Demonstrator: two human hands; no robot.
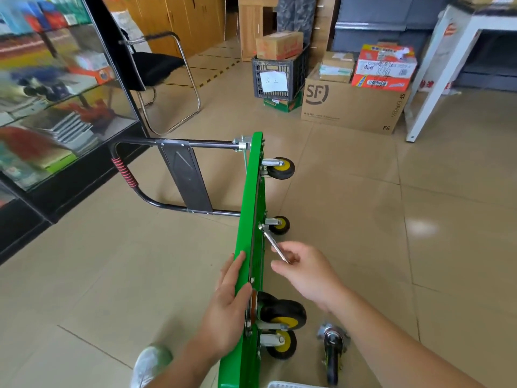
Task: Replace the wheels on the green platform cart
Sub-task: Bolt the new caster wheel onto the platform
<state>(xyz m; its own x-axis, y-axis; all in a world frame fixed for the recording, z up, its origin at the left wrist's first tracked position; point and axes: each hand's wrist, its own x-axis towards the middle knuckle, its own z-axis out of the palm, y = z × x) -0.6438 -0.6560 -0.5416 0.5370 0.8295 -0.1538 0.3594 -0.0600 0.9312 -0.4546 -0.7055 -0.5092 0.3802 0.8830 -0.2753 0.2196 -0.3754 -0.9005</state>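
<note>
Cart [247,208] stands on edge on floor, wheels facing right. Left hand [228,301] flat, fingers open, bracing deck. Right hand [303,271] pinches wrench [272,243] beside far wheel [279,225].

I am over a floor of large beige tiles [363,219], glossy enough to catch a pale patch of light at my right. To my left stands a glass display case [56,107] with a black frame, and past it a black chair [159,68] on a chrome frame. Wooden cabinets [173,21] line the far wall. Ahead sit cardboard boxes [349,107] and a dark plastic crate [277,77]; a white table [436,65] stands at my right.
</note>
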